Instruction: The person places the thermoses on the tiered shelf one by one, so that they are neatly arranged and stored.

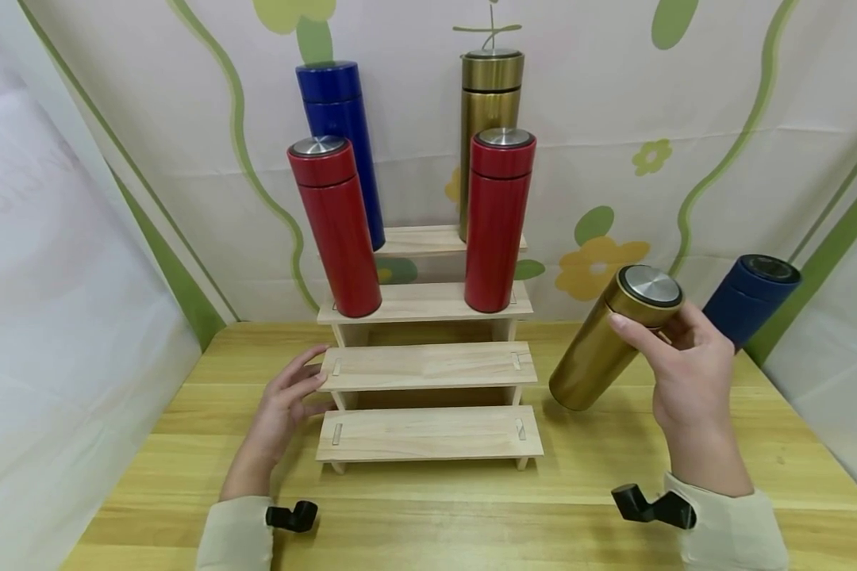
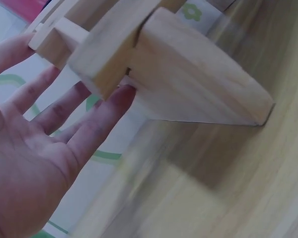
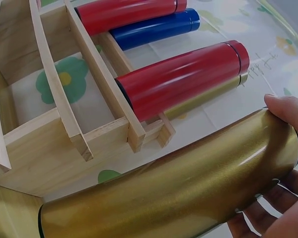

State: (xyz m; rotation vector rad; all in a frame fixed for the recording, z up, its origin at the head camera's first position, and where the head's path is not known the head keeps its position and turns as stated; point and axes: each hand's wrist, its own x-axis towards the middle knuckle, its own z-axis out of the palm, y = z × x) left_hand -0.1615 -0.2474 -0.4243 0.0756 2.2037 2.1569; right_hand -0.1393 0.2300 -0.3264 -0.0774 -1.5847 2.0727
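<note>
My right hand [image 1: 696,381] grips a gold thermos flask [image 1: 603,349] near its silver-topped lid. The flask leans, its base at the right of the stepped wooden shelf [image 1: 428,434]. In the right wrist view, thumb and fingers wrap round the gold flask [image 3: 159,183]. My left hand [image 1: 282,408] is at the shelf's left side, its fingers extended and touching the board ends; the left wrist view shows this hand [image 2: 44,134] with its palm visible. On the second step from the top stand two red flasks [image 1: 339,230], [image 1: 498,230]. Behind them, a blue flask [image 1: 336,111] and another gold flask [image 1: 487,107] occupy the top step.
A dark blue flask [image 1: 750,293] stands on the table [image 1: 428,523] at the right, partly behind my right hand. A patterned cloth [image 1: 414,182] forms the backdrop, with white cloth walls at both sides. The lower two steps carry no flasks.
</note>
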